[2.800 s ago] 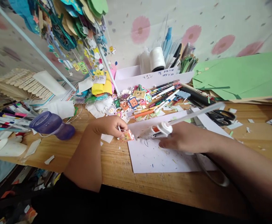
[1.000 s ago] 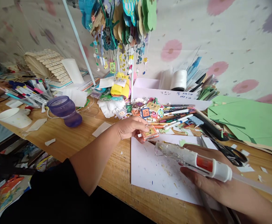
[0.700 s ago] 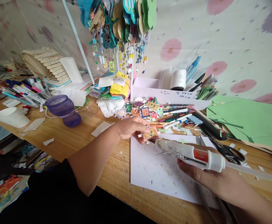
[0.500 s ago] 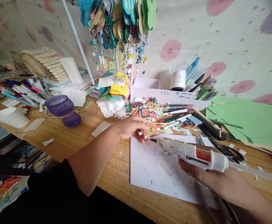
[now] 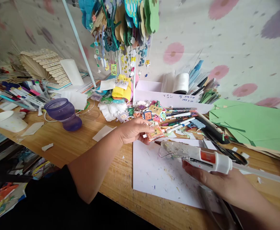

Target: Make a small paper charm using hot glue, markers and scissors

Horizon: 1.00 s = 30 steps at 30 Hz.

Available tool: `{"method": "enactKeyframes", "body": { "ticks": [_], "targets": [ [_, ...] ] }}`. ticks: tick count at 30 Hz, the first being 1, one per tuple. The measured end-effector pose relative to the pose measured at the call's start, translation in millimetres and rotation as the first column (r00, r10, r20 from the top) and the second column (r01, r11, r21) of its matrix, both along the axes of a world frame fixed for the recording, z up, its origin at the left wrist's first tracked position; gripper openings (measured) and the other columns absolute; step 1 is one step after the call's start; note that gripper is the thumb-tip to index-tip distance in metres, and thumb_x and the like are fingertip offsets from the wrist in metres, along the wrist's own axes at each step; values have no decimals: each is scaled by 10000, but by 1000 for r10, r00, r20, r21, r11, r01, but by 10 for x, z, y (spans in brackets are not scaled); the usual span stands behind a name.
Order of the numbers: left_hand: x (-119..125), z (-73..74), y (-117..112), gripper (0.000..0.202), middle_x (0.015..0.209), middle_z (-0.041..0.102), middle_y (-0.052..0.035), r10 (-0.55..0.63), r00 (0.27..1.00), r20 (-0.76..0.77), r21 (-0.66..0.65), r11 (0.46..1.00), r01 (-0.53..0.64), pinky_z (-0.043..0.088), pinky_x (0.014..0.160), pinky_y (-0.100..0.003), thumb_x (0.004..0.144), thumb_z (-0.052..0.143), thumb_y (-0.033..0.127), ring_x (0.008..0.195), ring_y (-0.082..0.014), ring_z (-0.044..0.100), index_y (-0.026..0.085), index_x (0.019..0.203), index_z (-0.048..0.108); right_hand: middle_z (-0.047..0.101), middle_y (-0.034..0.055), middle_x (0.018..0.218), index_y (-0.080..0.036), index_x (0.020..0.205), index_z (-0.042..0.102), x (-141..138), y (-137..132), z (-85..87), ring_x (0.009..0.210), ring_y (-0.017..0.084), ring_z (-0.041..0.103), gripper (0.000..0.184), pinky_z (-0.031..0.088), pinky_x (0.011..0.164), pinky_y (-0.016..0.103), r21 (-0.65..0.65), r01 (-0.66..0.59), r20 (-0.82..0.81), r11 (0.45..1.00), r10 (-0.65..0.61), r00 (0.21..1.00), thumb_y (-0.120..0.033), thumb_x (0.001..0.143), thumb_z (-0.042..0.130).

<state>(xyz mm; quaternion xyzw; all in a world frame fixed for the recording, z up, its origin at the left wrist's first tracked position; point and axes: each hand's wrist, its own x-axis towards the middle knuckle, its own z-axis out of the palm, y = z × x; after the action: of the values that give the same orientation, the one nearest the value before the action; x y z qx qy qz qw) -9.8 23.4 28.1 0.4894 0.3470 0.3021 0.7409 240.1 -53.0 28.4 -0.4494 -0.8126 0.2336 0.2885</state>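
Note:
Between the thumb and fingers of my left hand [image 5: 136, 131] is a small square paper piece [image 5: 155, 133], orange-edged with a yellow drawn middle. My right hand [image 5: 216, 182] is closed round a white hot glue gun [image 5: 197, 156], a long glue stick [image 5: 262, 175] running out of its back. The gun's dark nozzle points left, close to the lower edge of the paper piece; whether they touch I cannot tell. Below both hands lies a white sheet [image 5: 151, 172] with coloured scraps and specks on it.
Beyond my left hand lies a heap of small decorated paper squares [image 5: 144, 111] beside several pens [image 5: 180, 118]. Black scissors [image 5: 233, 156] and green paper [image 5: 255, 124] lie right. A purple jar [image 5: 63, 113] and white cup [image 5: 6, 121] stand left. Paper ornaments [image 5: 120, 25] hang at the back.
The view has shifted slightly, so most things sit a little further left. Both hands keep their grips, and the glue gun stays near the paper piece.

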Motion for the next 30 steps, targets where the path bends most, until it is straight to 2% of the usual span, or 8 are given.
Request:
{"method": "enactKeyframes", "body": {
  "ticks": [4, 14, 22, 25, 30],
  "targets": [
    [2, 7, -8, 310, 590, 593, -23, 3, 1000, 8, 12, 1000, -3, 505, 511, -265, 581, 773, 352, 526, -105, 551, 103, 653, 603, 712, 12, 720, -245, 758, 658, 32, 36, -12, 626, 195, 667, 155, 549, 566, 265, -25, -85, -18, 996, 85, 996, -335, 826, 552],
    [2, 1, -11, 320, 590, 599, -13, -23, 1000, -10, 34, 999, 24, 511, 524, -268, 591, 775, 361, 521, -100, 559, 115, 692, 596, 707, 58, 731, -227, 771, 699, 85, 16, -51, 644, 234, 661, 240, 559, 580, 316, -188, 37, -123, 981, -61, 991, -450, 761, 610],
    [-2, 7, -8, 298, 595, 595, -13, -30, 1000, -3, 30, 999, 30, 512, 524, -269, 620, 760, 349, 507, -95, 554, 108, 691, 600, 690, 56, 698, -220, 706, 689, -58, -74, 37, 661, 235, 630, 289, 544, 693, 354, -249, 144, -209, 958, -198, 958, -504, 714, 634],
    [-7, 3, -1, 300, 613, 604, -22, -7, 1000, -4, 19, 1000, 7, 506, 518, -261, 625, 757, 342, 513, -97, 557, 104, 730, 607, 677, 41, 673, -225, 697, 681, -69, -85, 43, 636, 221, 615, 256, 537, 705, 354, -254, 141, -219, 957, -199, 955, -479, 701, 651],
    [-18, 0, 2, 286, 611, 611, -23, 1, 1000, -26, 22, 1000, -1, 510, 513, -267, 629, 741, 342, 502, -98, 553, 113, 717, 594, 687, 55, 711, -219, 720, 689, 19, -27, -2, 649, 234, 628, 268, 535, 622, 338, -265, 119, -138, 957, -160, 977, -481, 705, 640]
  ]
}}
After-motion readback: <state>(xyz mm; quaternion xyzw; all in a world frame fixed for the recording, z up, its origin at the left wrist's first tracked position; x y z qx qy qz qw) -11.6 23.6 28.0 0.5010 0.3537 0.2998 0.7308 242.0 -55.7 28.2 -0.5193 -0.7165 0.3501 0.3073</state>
